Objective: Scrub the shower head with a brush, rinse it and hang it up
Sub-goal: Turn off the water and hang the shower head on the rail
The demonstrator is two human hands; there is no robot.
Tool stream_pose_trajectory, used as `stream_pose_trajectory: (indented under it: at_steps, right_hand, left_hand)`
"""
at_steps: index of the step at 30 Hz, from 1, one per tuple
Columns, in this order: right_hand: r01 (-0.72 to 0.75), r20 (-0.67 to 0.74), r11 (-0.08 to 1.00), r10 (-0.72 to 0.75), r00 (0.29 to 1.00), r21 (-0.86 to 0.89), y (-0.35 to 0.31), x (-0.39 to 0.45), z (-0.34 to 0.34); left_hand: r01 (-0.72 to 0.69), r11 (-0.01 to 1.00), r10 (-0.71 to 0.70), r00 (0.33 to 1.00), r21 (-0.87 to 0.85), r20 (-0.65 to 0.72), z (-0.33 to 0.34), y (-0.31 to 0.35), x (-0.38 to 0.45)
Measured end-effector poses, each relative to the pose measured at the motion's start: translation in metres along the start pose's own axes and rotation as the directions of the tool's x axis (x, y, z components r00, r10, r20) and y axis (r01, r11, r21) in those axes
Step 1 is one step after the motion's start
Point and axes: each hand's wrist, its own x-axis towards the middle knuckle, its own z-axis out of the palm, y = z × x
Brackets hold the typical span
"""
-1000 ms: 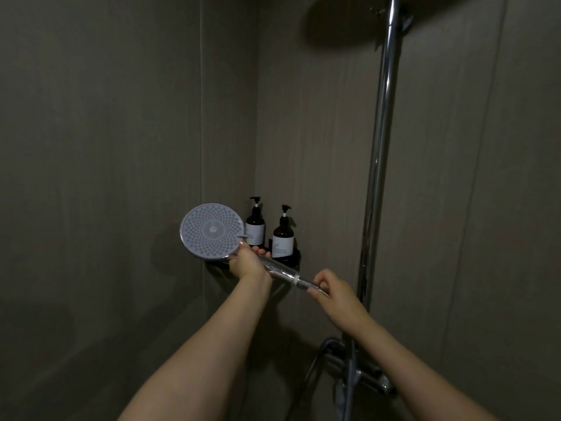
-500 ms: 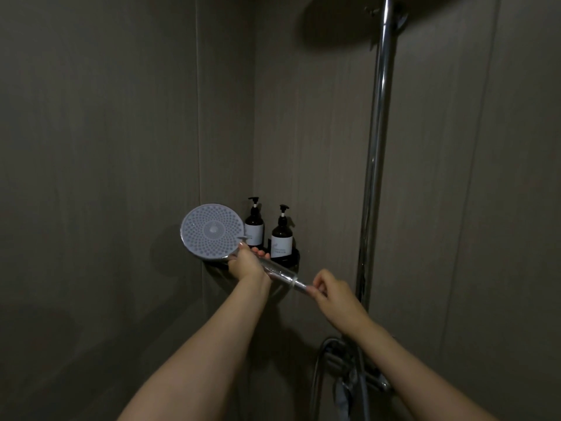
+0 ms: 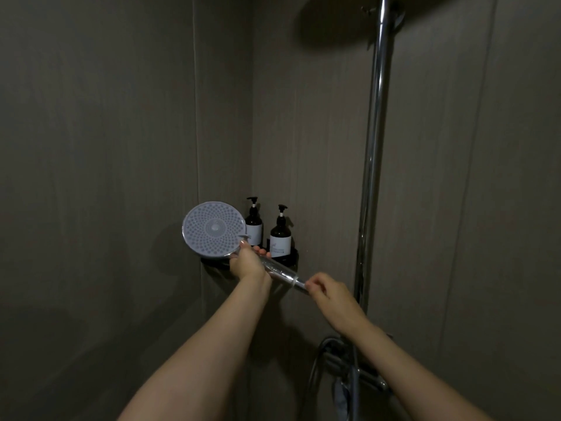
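1. Head view puts the shower head (image 3: 214,229) left of centre, its nozzle face turned toward me, in front of the far corner.
2. My left hand (image 3: 247,262) is wrapped around the handle just below the round face; my right hand (image 3: 326,291) pinches the handle's lower end with fingertips and thumb.
3. I see no brush and no running water, so I judge I am between steps: either about to start scrubbing or checking the head over. I cannot tell which.
4. Next I would need one hand free for a brush or the tap (image 3: 355,369), so my left hand must carry the weight alone.
5. Count: one shower head, two pump bottles (image 3: 280,235) on one corner shelf (image 3: 293,256), one upright pole (image 3: 375,147).
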Motion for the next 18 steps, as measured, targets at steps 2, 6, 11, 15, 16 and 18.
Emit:
stream_pose_trajectory:
  at_steps: [2, 6, 11, 15, 16, 18]
  right_hand:
    - [0.003, 0.005, 1.0, -0.003, 1.0, -0.018, -0.0004, 0.0011, -0.0005]
    - [-0.017, 0.013, 1.0, 0.017, 1.0, 0.01, 0.0001, 0.0035, 0.001]
    - [-0.006, 0.009, 1.0, 0.006, 1.0, 0.008, 0.0005, 0.0052, 0.0032]
    - [-0.003, 0.033, 0.999, 0.004, 0.999, -0.043, 0.0011, 0.0085, 0.0038]
    - [-0.001, 0.03, 0.999, 0.003, 1.0, -0.04, 0.0013, 0.0089, 0.0038]
    - [-0.001, 0.015, 1.0, 0.002, 1.0, -0.016, 0.0004, 0.0092, 0.0036]
  left_hand:
    - [0.0, 1.0, 0.0, 1.0, -0.002, 0.01, 0.0002, -0.0002, 0.0]
    - [0.0, 1.0, 0.0, 1.0, 0.003, 0.015, -0.0002, 0.0006, -0.0009]
    - [-0.001, 1.0, 0.001, 1.0, 0.014, 0.016, -0.0016, 0.0, 0.0026]
    - [0.0, 1.0, 0.0, 1.0, 0.023, 0.011, -0.0019, 0.0013, 0.0055]
    - [0.003, 1.0, -0.003, 1.0, 0.023, 0.013, -0.0014, 0.0015, 0.0051]
    - [-0.001, 1.0, 0.0, 1.0, 0.023, 0.018, -0.0004, 0.0018, 0.0049]
